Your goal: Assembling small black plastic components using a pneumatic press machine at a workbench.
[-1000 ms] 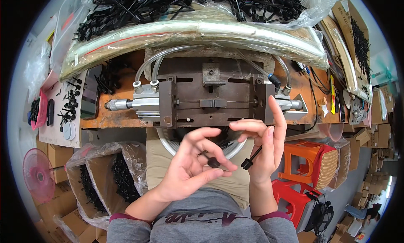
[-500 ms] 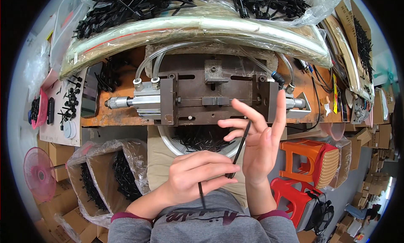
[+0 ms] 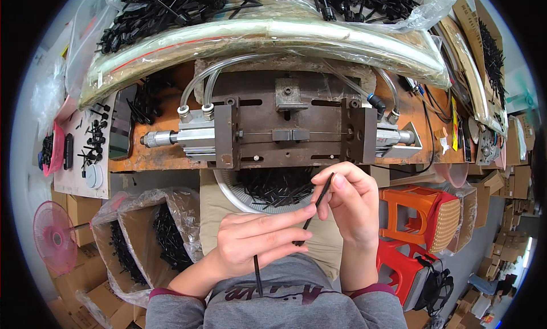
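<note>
My left hand (image 3: 259,233) is closed, palm down, its fingers laid together over thin black rod-like parts. One black rod (image 3: 258,276) juts out below its fingers toward my shirt. Another black rod (image 3: 322,195) slants up from its fingertips, and my right hand (image 3: 352,201) pinches that one near the upper end with thumb and fingers. Beyond both hands stands a brown metal fixture (image 3: 288,146) with two small dark blocks (image 3: 290,135) at its middle. Whether more parts lie inside my left hand is hidden.
A white basket (image 3: 228,193) of black parts sits below the fixture. Air cylinders (image 3: 196,136) with clear hoses flank it on the wooden bench (image 3: 154,158). Black parts (image 3: 188,7) heap up behind. Lined cartons (image 3: 137,238) stand left, orange and red stools (image 3: 401,215) right.
My right hand has come down from its raised, spread-finger pose and closed on the slanting rod's upper end. My left hand has shifted slightly left, with the lower rod moving along.
</note>
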Demonstrator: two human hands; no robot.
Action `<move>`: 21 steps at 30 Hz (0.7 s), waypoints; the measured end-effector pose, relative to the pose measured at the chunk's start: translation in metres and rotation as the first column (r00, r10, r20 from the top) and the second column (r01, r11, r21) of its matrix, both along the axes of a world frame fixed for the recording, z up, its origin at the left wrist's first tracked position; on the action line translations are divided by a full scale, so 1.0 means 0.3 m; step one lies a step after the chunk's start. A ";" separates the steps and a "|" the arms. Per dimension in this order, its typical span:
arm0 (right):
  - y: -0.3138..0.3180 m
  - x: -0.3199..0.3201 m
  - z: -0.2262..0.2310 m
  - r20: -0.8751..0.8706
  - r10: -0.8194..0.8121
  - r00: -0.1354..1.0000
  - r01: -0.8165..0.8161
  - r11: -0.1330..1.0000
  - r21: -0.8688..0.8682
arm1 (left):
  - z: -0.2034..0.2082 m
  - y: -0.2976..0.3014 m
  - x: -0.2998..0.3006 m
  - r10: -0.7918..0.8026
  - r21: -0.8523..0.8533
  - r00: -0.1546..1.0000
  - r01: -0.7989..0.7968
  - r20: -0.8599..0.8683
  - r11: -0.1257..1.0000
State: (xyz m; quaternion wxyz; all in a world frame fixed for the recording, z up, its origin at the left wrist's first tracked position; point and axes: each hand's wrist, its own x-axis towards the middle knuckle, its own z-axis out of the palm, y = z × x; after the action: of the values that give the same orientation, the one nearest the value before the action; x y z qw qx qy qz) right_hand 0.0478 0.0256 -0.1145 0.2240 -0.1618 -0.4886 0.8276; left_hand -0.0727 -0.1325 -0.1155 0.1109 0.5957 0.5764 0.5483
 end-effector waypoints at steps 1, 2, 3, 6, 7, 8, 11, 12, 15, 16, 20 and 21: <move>-0.003 0.001 0.002 0.010 -0.019 1.000 0.019 0.999 0.025 | 0.001 -0.001 -0.001 -0.002 -0.005 1.000 0.002 -0.007 1.000; -0.007 0.000 0.007 0.020 -0.039 0.999 0.038 0.998 0.051 | 0.002 -0.003 0.001 0.002 -0.004 1.000 -0.002 -0.016 1.000; -0.011 -0.001 0.008 0.030 -0.060 0.998 0.057 0.995 0.076 | 0.000 -0.005 0.002 0.006 -0.004 1.000 -0.006 -0.023 1.000; -0.026 -0.004 0.003 0.019 -0.143 0.989 0.139 0.980 0.139 | 0.000 -0.011 0.002 0.022 -0.001 0.999 -0.022 -0.046 1.000; -0.032 -0.004 0.003 0.017 -0.158 0.987 0.154 0.978 0.143 | 0.001 -0.012 0.002 0.028 0.000 0.998 -0.028 -0.054 1.000; -0.038 -0.006 0.004 0.014 -0.173 0.985 0.169 0.975 0.146 | 0.000 -0.011 0.002 0.035 0.017 0.997 -0.034 -0.065 0.999; -0.059 -0.014 0.010 0.010 -0.206 0.979 0.202 0.967 0.154 | 0.001 -0.011 -0.001 0.045 0.043 0.994 -0.041 -0.095 0.998; -0.063 -0.015 0.011 0.010 -0.215 0.976 0.211 0.965 0.157 | 0.006 -0.013 -0.002 0.038 0.038 0.994 -0.034 -0.103 0.999; -0.034 -0.012 -0.006 -0.021 -0.280 0.960 0.280 0.947 0.157 | 0.004 -0.029 0.006 0.021 0.026 0.994 -0.018 -0.110 1.000; -0.027 -0.012 -0.004 -0.018 -0.263 0.965 0.262 0.950 0.171 | 0.001 -0.034 0.010 0.017 0.022 0.994 -0.015 -0.110 1.000; -0.068 -0.024 -0.013 0.010 -0.231 0.973 0.226 0.959 0.171 | -0.009 -0.019 0.014 0.034 0.041 0.995 -0.030 -0.091 0.999; -0.068 -0.022 -0.013 0.009 -0.225 0.974 0.221 0.960 0.173 | -0.009 -0.018 0.016 0.043 0.042 0.995 -0.039 -0.087 0.998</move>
State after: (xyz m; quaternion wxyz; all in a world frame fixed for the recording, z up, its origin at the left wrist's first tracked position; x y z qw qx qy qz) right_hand 0.0412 0.0051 -0.1184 0.3218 -0.2078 -0.5394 0.7498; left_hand -0.0678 -0.1379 -0.1181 0.0620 0.6095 0.5815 0.5353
